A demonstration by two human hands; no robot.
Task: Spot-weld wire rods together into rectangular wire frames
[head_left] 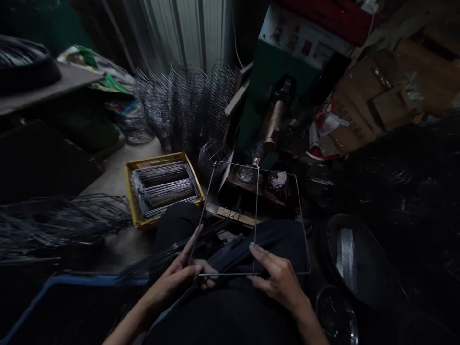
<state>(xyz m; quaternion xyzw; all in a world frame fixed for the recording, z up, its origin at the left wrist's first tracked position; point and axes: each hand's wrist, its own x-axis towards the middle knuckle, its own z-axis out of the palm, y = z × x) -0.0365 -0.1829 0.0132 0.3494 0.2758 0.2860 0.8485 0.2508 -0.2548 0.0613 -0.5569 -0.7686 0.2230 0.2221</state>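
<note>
1. I'm in a dim, crowded workshop, with a ribbed metal sheet (194,28) upright at the back and a grey floor (108,179) below.
2. The wire frame (256,206), a thin rectangle with one rod across its middle, is held up over the seated person's dark trousers (283,235).
3. The left hand (185,268) has the frame's near left corner; its grip is closed, the thumb along the near wire and the fingers at the side wire.
4. The right hand (276,273) pinches the middle rod close to its near end, its grip narrowed to thumb and fingertips.
5. Just past the frame's far edge I see a dish (245,174) of small shiny bits, below a copper-coloured bar (275,122) on a green machine (260,72).
6. Left of the knees, a yellow crate (131,197) on the floor holds stacked wire pieces (165,184).
7. Behind it stand tall stacks of round wire baskets (187,100).
8. Farther out, a worktop (74,79) at far left bears a dark tub (28,72) of wire; cardboard boxes (362,110) are heaped at far right.
</note>
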